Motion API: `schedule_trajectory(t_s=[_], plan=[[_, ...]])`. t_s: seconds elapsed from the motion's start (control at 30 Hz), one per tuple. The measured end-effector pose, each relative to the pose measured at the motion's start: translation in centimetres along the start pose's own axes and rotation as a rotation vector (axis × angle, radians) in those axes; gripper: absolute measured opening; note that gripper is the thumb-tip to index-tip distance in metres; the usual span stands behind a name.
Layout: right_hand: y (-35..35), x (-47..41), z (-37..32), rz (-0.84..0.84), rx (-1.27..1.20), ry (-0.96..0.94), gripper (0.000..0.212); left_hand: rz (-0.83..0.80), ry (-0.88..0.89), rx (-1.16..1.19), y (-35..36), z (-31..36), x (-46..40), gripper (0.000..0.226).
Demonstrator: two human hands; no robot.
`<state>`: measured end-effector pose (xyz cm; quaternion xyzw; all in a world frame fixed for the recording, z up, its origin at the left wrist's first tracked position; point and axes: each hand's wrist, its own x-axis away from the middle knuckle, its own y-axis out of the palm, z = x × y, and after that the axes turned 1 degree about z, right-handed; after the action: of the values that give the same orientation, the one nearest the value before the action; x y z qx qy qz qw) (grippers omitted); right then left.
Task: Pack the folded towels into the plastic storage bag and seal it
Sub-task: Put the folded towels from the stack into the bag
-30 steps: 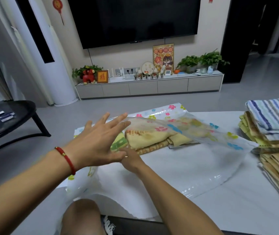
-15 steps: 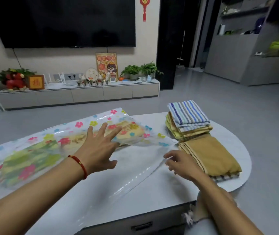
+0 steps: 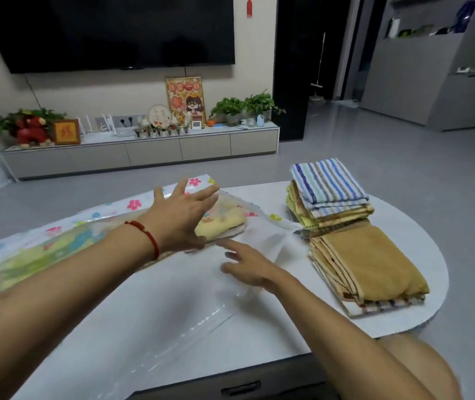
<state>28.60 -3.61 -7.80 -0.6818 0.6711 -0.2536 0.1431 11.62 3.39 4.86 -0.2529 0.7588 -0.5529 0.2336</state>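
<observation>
White counter [image 3: 259, 327]: yellow towel [image 3: 222, 219] sits inside your flowered storage bag [image 3: 92, 226], unsealed; striped stack [image 3: 328, 192] and tan stack [image 3: 369, 261] wait right. Both hands, left [image 3: 181, 217], right [image 3: 250, 267], fingers spread, grasping nothing.

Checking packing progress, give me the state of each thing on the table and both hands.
plastic storage bag: flat, unsealed, partly filled
yellow towel: inside bag
striped towel stack: folded, unpacked
brown towel stack: folded, unpacked
left hand: open, over bag
right hand: open, empty

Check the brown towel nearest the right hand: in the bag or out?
Out. The brown towel lies folded on the table, beside the plastic storage bag.
</observation>
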Motion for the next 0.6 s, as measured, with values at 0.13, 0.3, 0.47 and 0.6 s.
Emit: schedule_trajectory(t_s=[0.13,0.3,0.47,0.6], plan=[[3.9,-8.3,-1.0,0.154,-0.016,0.163,0.070,-0.023,0.048,0.040,-0.4,-0.7,1.0,0.100],[5.8,-13.6,-0.7,0.268,0.257,0.194,0.080,-0.002,0.095,0.077,-1.0,-1.5,2.0,0.097],[4.5,-13.1,-0.5,0.182,0.419,0.149,0.081,0.016,0.061,0.137,-1.3,-1.8,1.6,0.096],[1.3,-6.1,-0.4,0.259,0.502,-0.040,0.042,0.008,0.035,0.145,-0.7,-0.9,1.1,0.096]])
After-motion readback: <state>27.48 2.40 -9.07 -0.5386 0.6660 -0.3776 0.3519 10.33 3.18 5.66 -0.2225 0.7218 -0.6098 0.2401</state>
